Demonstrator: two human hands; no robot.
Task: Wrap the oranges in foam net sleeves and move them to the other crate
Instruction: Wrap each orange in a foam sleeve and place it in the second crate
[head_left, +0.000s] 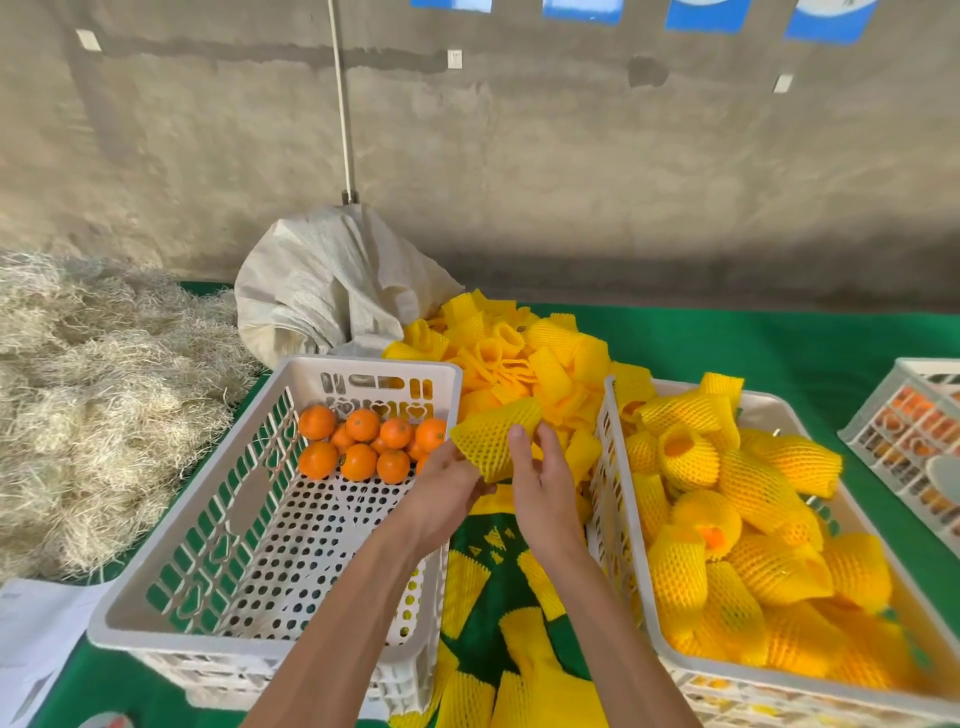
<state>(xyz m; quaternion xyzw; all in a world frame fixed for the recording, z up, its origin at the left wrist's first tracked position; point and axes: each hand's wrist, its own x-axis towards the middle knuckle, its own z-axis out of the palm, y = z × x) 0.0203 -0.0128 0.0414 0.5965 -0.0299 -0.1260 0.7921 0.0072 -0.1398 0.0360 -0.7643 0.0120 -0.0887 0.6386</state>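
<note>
**Sleeving in progress, both hands on one net sleeve**

L hand (444, 486) and R hand (540, 480) meet between the two crates, above the green cloth (727, 338). Both hold one yellow foam net sleeve (491, 434): L grips its lower edge from the left w/ curled fingers, R thumb presses on its right side, R fingers behind. Sleeve bulges, mesh stretched; cannot tell if an orange is inside.

L crate (374, 371), white, perforated: approx. a dozen bare oranges (358, 460) bunched at the far end, touching each other; near part of floor shows only holes.

R crate (618, 519), white: heaped w/ sleeved oranges (748, 483), orange peel visible at a few open sleeve ends.

Loose sleeve pile (524, 353) on cloth behind and between crates, reaching the R crate's far rim. More flat sleeves (530, 675) lie on cloth near the person, between crates.

Other: white woven sack (327, 280) behind L crate, against concrete wall. Straw heap (104, 395) at far left. Third crate (904, 421) at right edge, contents unclear.
</note>
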